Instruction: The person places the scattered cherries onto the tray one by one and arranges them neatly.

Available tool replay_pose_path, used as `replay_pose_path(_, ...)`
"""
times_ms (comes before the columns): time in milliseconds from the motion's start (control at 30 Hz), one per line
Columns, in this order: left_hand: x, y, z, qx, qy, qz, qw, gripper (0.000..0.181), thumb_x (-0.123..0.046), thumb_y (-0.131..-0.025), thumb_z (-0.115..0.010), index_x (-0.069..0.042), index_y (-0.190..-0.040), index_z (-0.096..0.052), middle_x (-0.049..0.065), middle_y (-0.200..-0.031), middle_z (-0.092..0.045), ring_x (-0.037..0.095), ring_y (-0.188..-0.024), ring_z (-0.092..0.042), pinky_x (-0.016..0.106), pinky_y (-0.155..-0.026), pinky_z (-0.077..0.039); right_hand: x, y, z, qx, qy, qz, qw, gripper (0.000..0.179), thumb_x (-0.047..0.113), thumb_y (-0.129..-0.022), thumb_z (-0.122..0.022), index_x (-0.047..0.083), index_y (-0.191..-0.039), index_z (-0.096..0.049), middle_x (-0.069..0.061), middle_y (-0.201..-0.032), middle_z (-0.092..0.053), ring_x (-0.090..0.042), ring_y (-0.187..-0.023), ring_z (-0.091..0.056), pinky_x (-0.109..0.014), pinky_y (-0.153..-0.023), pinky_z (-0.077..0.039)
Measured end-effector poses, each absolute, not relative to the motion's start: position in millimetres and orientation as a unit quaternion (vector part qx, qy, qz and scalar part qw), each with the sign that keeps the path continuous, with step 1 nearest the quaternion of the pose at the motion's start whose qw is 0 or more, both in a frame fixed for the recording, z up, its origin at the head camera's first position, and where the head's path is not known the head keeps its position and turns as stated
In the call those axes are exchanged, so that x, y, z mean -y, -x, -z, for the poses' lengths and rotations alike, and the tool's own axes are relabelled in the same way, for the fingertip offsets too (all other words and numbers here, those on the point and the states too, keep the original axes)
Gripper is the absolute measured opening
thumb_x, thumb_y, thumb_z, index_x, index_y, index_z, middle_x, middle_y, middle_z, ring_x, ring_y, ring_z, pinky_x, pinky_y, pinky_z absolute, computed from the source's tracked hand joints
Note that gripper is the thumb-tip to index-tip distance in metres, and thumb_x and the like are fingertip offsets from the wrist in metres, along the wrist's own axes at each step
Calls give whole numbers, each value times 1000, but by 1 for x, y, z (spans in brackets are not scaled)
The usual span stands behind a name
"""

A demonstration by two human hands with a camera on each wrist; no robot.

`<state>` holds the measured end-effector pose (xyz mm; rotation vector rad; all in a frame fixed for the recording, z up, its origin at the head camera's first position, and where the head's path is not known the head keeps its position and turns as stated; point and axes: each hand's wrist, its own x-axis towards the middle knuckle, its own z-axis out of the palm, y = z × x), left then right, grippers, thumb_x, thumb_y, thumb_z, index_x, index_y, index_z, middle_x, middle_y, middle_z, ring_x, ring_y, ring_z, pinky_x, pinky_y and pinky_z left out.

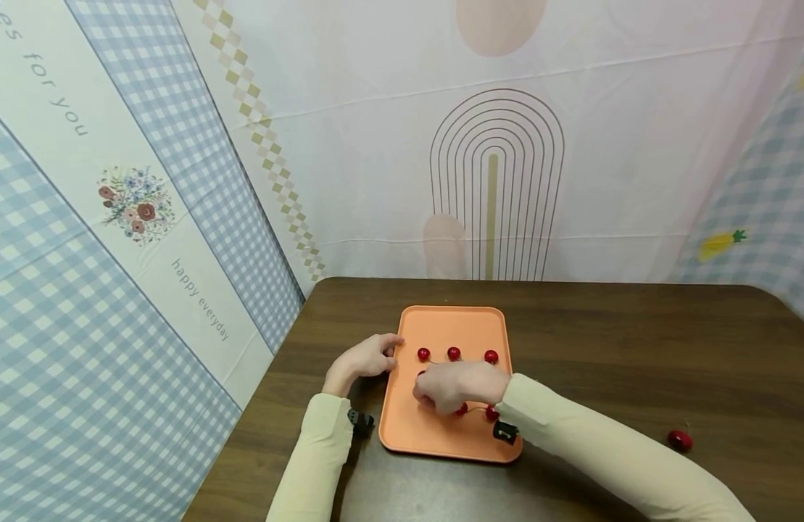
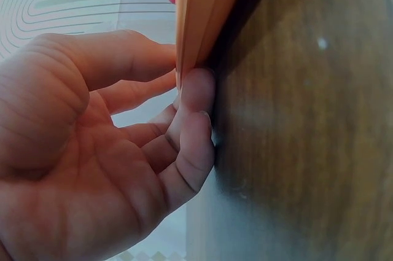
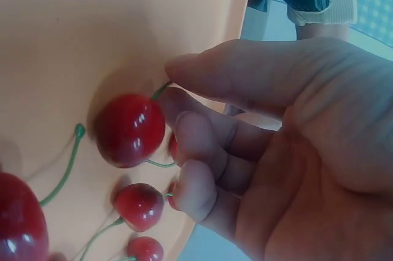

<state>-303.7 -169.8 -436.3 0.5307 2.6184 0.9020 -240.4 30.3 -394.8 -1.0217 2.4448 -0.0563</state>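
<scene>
An orange tray (image 1: 450,326) lies on the wooden table with several red cherries on it. At its left edge, my left hand (image 1: 369,355) grips the rim, thumb and fingers meeting the tray wall (image 2: 202,15) in the left wrist view. My right hand (image 1: 457,384) is over the middle of the tray. Its thumb and forefinger pinch the green stem of a cherry (image 3: 130,131), which hangs close over the tray surface. Other cherries around it include one at the upper left (image 1: 424,354), one at the top middle (image 1: 454,353) and one at the upper right (image 1: 491,357).
Off the tray, a lone cherry (image 1: 680,440) lies on the table (image 1: 604,348) at the right, beyond my right sleeve (image 1: 591,435). A patterned cloth (image 1: 362,145) hangs behind the table and along its left side.
</scene>
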Motion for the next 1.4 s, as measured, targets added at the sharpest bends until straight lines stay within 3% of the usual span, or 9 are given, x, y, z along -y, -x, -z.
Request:
replay_pose_path(233, 171, 304, 436, -919, -192, -309, 154, 50, 1, -88, -57, -1, -137, -53, 3, -80, -51, 14, -66, -46, 24, -61, -37, -36, 240, 384, -896, 373, 41, 236, 12, 12, -84, -74, 17, -88, -64, 4, -75, -55, -11, -61, -47, -24, -53, -39)
replay_pose_path(367, 170, 303, 435, -918, -197, -308, 155, 50, 2, -87, -56, 0, -137, -52, 4, -80, -51, 14, -66, -46, 24, -61, -38, -49, 245, 377, -891, 401, 63, 205, 10, 9, -85, -70, 14, -93, -66, 4, -79, -57, -9, -62, -43, -23, -56, -36)
replay_pose_path(733, 170, 303, 436, -919, -188, -309, 158, 50, 1, -90, -55, -2, -139, -51, 4, -82, -50, 15, -67, -45, 25, -62, -37, -128, 244, 359, -895, 410, 145, 102, 2, 12, -90, -65, 14, -89, -65, 9, -71, -57, -2, -59, -46, -20, -55, -40)
replay_pose_path(933, 170, 303, 436, -918, -190, -311, 158, 50, 1, -89, -55, -2, -139, -51, 4, -81, -51, 14, -66, -45, 25, -61, -37, -172, 238, 356, -907, 392, 147, 49, 9, 11, -89, -66, 19, -88, -63, 11, -66, -49, 1, -58, -41, -20, -55, -38)
replay_pose_path(1167, 171, 302, 435, -917, -191, -311, 160, 50, 0, -89, -55, -2, -139, -51, 4, -81, -50, 15, -65, -45, 25, -61, -37, -220, 226, 361, -915, 369, 164, 24, 6, 17, -92, -66, 22, -90, -64, 16, -72, -51, 5, -61, -43, -20, -55, -39)
replay_pose_path(1400, 171, 303, 436, -916, -193, -312, 160, 50, 0, -89, -55, -2, -139, -52, 5, -82, -51, 15, -66, -45, 26, -61, -37, -264, 215, 367, -922, 343, 177, 33, 3, 20, -94, -64, 22, -94, -62, 16, -78, -57, 7, -64, -46, -21, -55, -40)
